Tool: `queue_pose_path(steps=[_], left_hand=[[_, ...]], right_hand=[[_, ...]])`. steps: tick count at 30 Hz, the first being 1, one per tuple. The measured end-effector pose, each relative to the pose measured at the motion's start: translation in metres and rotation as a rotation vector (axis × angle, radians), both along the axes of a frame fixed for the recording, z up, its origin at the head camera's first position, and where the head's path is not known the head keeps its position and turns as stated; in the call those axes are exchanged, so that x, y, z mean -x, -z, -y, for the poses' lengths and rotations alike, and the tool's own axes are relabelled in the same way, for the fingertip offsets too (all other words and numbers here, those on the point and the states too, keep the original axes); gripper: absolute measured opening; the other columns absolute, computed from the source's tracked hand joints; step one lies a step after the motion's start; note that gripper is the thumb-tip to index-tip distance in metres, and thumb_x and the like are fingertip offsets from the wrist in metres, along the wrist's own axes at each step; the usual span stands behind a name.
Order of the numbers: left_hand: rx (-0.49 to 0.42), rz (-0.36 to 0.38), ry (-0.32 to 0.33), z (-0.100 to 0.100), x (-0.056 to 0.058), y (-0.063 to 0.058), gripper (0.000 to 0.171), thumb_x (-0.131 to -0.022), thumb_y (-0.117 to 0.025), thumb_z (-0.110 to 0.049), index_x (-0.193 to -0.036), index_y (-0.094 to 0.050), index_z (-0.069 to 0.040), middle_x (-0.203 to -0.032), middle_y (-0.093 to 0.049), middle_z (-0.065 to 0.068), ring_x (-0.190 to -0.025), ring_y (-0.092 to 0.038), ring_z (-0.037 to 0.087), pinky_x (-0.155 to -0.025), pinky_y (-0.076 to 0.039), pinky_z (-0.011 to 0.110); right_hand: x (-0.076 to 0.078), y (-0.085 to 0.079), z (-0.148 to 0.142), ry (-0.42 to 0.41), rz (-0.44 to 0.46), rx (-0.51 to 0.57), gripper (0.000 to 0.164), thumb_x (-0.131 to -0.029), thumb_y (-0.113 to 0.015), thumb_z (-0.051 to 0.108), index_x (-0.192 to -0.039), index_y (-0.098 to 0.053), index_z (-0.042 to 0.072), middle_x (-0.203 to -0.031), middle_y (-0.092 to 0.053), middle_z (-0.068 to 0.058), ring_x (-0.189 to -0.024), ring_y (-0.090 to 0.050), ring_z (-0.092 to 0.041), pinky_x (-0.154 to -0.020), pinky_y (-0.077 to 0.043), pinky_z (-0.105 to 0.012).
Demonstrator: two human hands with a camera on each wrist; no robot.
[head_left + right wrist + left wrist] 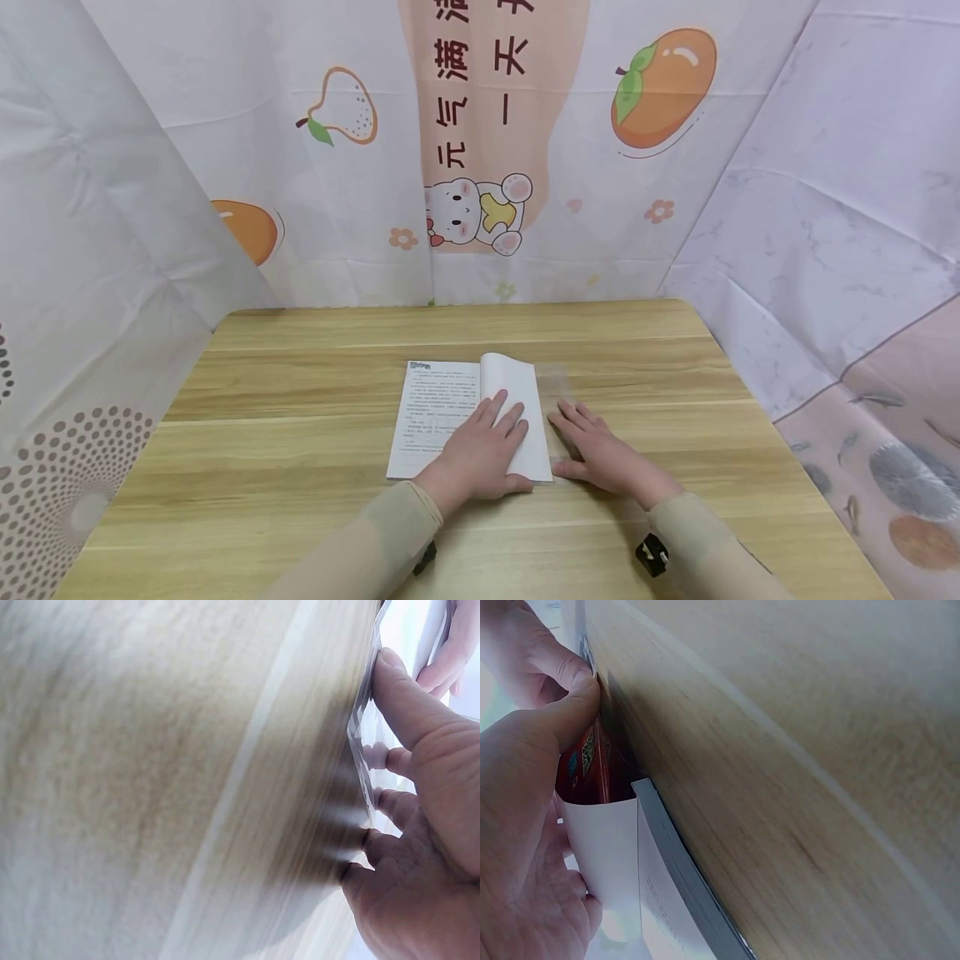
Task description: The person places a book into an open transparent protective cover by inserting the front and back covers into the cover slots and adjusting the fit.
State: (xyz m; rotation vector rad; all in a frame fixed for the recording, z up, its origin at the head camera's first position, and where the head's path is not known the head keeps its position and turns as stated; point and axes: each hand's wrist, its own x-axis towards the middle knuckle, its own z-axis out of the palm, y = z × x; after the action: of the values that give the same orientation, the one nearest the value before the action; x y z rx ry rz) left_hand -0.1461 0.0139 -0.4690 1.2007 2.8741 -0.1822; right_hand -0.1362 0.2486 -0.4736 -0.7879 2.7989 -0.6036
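Note:
An open book [435, 408] lies on the wooden table, its printed left page face up. At its right a blank white sheet [519, 379] curves up and over from the spine. My left hand [480, 450] rests flat on that sheet, fingers spread, thumb near the lower edge. Under the curve a red printed cover [591, 761] shows in the left wrist view. A clear plastic film [555, 382] sticks out past the book's right edge. The fingertips and thumb of my right hand [596, 446] press on the film, fingers spread.
The wooden table [285, 433] extends around the book on all sides. Behind it hangs a white curtain [337, 208] with fruit and cartoon prints, and patterned cloths hang at both sides. A small black device [652, 555] sits at my right wrist.

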Motion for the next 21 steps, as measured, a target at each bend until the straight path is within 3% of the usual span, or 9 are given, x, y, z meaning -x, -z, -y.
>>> queue_pose_path(steps=[21], left_hand=[[-0.055,-0.022,0.035,0.0013,0.0004,0.0069,0.087,-0.086,-0.043,-0.075,-0.143,-0.042,-0.011,-0.155,-0.031,0.008,-0.144,-0.010,0.034,-0.117,-0.018,0.045]], right_hand=[[0.0000,-0.0008,0.0002,0.002,0.026,0.011,0.074,-0.090,-0.067,0.034,-0.145,-0.034,-0.002,-0.153,-0.022,-0.028,-0.137,-0.014,-0.050,-0.105,-0.020,-0.071]])
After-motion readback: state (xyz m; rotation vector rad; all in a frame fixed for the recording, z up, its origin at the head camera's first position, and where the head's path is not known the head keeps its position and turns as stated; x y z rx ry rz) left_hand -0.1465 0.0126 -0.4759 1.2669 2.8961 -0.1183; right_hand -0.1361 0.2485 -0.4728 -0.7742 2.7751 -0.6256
